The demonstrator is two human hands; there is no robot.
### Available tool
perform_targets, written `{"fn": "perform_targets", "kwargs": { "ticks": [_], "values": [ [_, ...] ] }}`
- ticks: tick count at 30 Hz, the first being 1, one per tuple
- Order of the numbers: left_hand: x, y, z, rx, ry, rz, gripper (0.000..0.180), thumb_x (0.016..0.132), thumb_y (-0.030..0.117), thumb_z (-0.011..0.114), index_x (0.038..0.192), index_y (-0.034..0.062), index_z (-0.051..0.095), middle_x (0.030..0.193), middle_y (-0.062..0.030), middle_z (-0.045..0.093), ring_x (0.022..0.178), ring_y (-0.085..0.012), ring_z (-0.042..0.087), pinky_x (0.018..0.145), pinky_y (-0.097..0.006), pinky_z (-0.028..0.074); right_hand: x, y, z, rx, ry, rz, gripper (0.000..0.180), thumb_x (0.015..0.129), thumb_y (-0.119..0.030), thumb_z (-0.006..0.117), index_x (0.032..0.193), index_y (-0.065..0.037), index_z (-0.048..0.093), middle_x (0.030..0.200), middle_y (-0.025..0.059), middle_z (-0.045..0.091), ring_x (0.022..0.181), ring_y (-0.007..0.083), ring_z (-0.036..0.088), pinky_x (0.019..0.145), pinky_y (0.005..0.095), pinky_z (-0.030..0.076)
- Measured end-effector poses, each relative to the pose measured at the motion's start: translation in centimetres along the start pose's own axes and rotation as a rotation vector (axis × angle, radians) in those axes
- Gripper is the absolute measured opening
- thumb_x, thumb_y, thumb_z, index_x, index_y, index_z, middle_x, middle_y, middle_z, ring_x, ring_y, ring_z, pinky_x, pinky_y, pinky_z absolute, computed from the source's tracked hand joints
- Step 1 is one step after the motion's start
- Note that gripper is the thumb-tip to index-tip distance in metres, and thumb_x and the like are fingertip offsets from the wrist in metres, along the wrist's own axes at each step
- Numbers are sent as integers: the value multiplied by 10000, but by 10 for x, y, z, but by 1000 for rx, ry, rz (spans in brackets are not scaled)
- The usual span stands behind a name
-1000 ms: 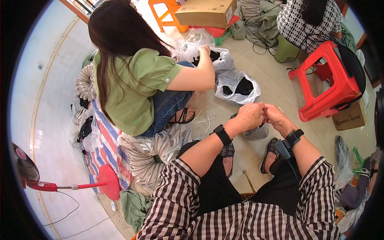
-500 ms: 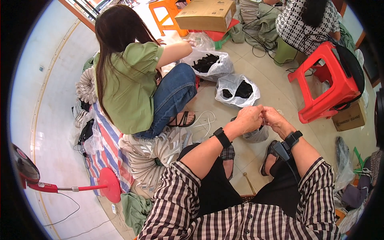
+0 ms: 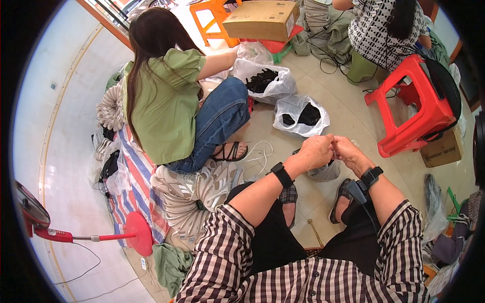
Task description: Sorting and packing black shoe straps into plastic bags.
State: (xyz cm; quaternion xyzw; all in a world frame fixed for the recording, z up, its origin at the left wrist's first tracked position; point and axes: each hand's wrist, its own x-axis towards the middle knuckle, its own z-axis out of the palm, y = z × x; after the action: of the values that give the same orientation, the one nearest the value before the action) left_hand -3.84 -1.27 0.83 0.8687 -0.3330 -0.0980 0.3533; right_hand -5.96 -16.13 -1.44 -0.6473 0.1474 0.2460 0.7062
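Observation:
My left hand and my right hand meet in front of me, fingertips pinched together. Whatever lies between them is too small or too hidden to make out. Just beneath them, partly covered by my hands, a clear plastic bag with dark contents stands on the floor between my feet. A little farther off sits an open white plastic bag holding black pieces. Behind it is a second white bag, also filled with black pieces.
A co-worker in green crouches at left beside bundled grey-white strips. A red stool lies tipped at right, near a cardboard box. A red-based fan stands at lower left. Another person sits far right.
My hands stay pinched together in nearly the same place. The co-worker in green has shifted slightly, the head moving a little to the right.

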Motion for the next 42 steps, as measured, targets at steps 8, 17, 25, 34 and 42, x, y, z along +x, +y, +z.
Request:
{"fn": "perform_targets", "kwargs": {
  "ticks": [8,17,25,34,42],
  "values": [
    [0,2,1,1,13,5,191,746,137,513,884,7,538,760,-217,589,768,-388,566,656,-469,433,3,3,-2,-27,11,-8,171,830,-65,429,842,-80,599,671,-32,531,557,64,460,504,214,355],
    [-1,2,-1,3,-25,-37,229,720,131,519,909,3,540,772,-218,596,779,-389,571,675,-466,444,2,0,0,-29,28,10,175,833,-62,433,815,-90,604,667,-38,536,555,60,458,501,210,349],
    [0,6,-2,5,-39,-34,240,715,129,519,920,6,545,784,-221,598,788,-384,574,682,-469,445,1,1,-1,-28,32,11,180,838,-69,422,842,-90,601,698,-42,546,580,56,467,525,213,367],
    [-1,4,-2,-18,-25,-38,243,722,132,514,930,12,550,782,-215,599,788,-384,574,681,-462,447,-2,-2,0,-27,10,14,173,848,-77,421,856,-95,592,712,-46,543,590,54,462,542,213,365],
    [-2,6,-4,-25,-36,-38,252,723,124,518,948,16,553,788,-218,599,795,-384,574,690,-462,447,-2,-2,1,-9,9,11,200,837,-47,402,870,-90,595,731,-37,559,583,56,459,536,210,367]
  ]
}}
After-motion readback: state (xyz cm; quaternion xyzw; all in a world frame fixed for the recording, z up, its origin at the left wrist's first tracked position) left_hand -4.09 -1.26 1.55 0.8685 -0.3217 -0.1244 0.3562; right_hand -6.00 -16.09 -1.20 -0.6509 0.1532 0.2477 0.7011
